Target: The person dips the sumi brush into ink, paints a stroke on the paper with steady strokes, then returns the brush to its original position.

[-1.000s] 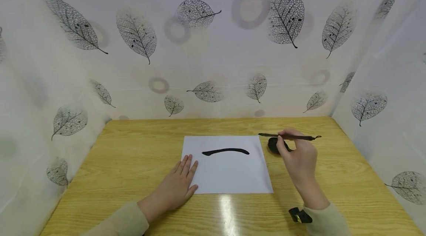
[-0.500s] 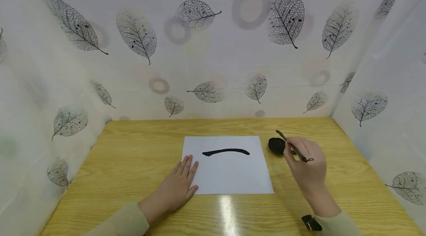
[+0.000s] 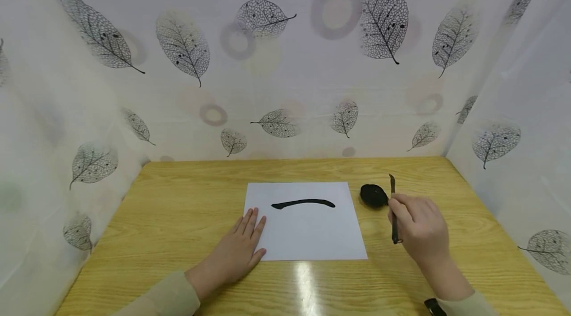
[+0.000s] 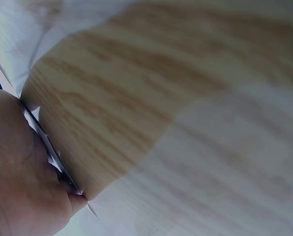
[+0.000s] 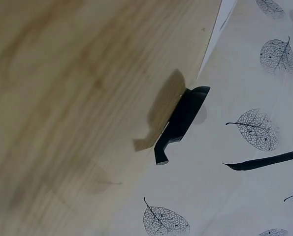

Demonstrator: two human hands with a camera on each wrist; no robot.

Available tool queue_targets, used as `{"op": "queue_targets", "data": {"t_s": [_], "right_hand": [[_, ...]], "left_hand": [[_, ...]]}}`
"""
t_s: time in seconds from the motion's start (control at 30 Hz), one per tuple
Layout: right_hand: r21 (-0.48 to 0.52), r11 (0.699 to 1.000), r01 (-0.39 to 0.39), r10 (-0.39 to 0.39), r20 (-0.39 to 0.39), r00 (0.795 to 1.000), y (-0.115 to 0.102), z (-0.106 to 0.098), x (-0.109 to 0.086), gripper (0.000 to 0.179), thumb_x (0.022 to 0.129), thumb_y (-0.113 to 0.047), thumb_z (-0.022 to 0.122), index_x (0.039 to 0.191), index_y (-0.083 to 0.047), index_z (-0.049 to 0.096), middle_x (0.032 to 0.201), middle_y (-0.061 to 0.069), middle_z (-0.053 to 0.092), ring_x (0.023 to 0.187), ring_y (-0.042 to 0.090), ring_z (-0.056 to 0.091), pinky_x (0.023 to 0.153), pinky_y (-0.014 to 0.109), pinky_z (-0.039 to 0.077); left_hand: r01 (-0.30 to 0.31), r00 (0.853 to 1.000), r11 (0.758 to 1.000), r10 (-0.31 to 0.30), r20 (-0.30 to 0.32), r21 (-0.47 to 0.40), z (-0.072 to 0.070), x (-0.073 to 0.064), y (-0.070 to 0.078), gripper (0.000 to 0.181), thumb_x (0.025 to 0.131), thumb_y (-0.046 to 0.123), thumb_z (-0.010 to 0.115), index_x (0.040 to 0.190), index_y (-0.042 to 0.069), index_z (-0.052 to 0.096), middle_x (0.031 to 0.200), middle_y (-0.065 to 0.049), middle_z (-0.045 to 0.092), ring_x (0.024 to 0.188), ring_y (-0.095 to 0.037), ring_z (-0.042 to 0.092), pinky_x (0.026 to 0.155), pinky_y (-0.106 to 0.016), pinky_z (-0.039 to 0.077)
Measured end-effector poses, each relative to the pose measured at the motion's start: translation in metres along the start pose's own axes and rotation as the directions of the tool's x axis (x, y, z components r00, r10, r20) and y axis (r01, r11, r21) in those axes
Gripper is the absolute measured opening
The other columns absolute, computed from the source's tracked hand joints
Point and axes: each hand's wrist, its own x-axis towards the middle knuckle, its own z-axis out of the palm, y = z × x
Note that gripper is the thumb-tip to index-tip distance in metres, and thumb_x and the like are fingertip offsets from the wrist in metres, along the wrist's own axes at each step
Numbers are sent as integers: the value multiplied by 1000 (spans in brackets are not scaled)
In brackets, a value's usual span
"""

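Note:
A sheet of white paper [image 3: 312, 237] lies on the wooden table, bearing one thick black brushstroke [image 3: 305, 202]. The left hand [image 3: 238, 246] rests flat on the paper's left edge, fingers straight and slightly spread; in the left wrist view only part of this hand [image 4: 28, 172] shows at lower left. To the right of the paper the right hand [image 3: 421, 224] pinches a dark writing brush [image 3: 393, 187] by its shaft, bristles pointing away and the looped end towards the person. A small black dish with a short handle [image 3: 373, 196] stands just left of the right hand's fingers.
The wooden table [image 3: 178, 197] is enclosed at the back and sides by white leaf-printed cloth [image 3: 294, 78]. In the right wrist view the black dish [image 5: 185, 115] sits on the table, with the brush tip [image 5: 244, 165] apart from it.
The right hand has moved right and towards the person, turning the brush from lying sideways, bristles left, to bristles pointing away. The dish is now more exposed. The left hand stays put.

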Motion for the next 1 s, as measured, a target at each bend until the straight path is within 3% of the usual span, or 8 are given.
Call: {"op": "queue_targets", "data": {"t_s": [0.13,0.33,1.0], "right_hand": [[-32,993,115,-113,54,992,3,-5,-2,31,109,0,52,85,4,71,82,23,75,59,40,66,51,51,55],[-46,965,260,-253,119,960,7,-9,-6,30,107,11,49,85,4,69,85,24,75,64,37,68,54,47,58],[72,894,443,-446,256,858,31,-16,-36,35,108,14,39,94,5,70,88,23,75,71,34,71,60,43,60]], "left_hand": [[-3,1000,1000,3,-4,2,0,0,0,73,111,45,48,164,-2,32,173,-31,23,162,-45,24,130,-54,32],[-3,1000,1000,3,-8,19,1,0,0,72,112,44,47,164,-3,32,172,-31,23,162,-45,25,130,-54,32],[-21,999,1000,22,-28,22,1,-1,0,72,111,43,48,164,-4,33,171,-33,24,161,-46,26,129,-54,34]]}}
